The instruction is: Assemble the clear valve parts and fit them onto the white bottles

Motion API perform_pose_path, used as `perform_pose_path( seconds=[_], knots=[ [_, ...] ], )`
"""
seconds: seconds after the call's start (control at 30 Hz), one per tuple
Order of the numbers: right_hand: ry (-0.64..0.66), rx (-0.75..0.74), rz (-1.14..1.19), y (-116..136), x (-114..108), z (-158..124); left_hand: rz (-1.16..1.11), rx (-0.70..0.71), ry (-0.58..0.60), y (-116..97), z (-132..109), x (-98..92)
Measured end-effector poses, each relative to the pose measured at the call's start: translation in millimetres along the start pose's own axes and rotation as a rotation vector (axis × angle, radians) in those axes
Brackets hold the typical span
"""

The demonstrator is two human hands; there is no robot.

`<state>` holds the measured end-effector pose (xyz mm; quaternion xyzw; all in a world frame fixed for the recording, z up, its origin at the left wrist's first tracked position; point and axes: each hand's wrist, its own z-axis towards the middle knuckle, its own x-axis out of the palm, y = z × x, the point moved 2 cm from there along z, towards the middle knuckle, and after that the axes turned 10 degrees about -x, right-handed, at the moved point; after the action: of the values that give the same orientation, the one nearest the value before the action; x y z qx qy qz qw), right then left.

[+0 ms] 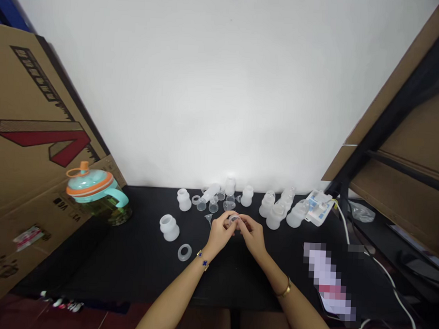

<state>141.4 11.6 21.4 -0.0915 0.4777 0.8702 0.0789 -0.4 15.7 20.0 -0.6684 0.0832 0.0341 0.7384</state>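
Both hands meet above the black table. My left hand (222, 231) has its fingers closed around a small translucent ring-shaped part (234, 217), which looks like a baby bottle collar. On the same part, the thumb and fingers of my right hand (252, 232) press from the other side. Whether something sits inside the ring is too small to tell. Just left of my hands lies a clear silicone nipple (209, 217). A loose collar ring (184, 252) rests flat nearer the front, close to an uncapped white bottle (169, 228).
Along the wall stand white bottles (184, 200), with several clear domed caps (213, 204) and rings. Bottles with clear caps (276, 216) cluster to the right, beside a white power strip (318, 207). A teal-lidded jug (98, 193) is at left; a blurred flat object (329, 281) lies right.
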Motion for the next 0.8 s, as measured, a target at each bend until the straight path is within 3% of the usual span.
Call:
perform_pose_path(
  seconds=[0.8],
  knots=[
    [0.008,-0.043,-0.064,-1.4,0.3,-2.1,0.162,0.024,-0.028,1.9,1.3,-2.4]
  ],
)
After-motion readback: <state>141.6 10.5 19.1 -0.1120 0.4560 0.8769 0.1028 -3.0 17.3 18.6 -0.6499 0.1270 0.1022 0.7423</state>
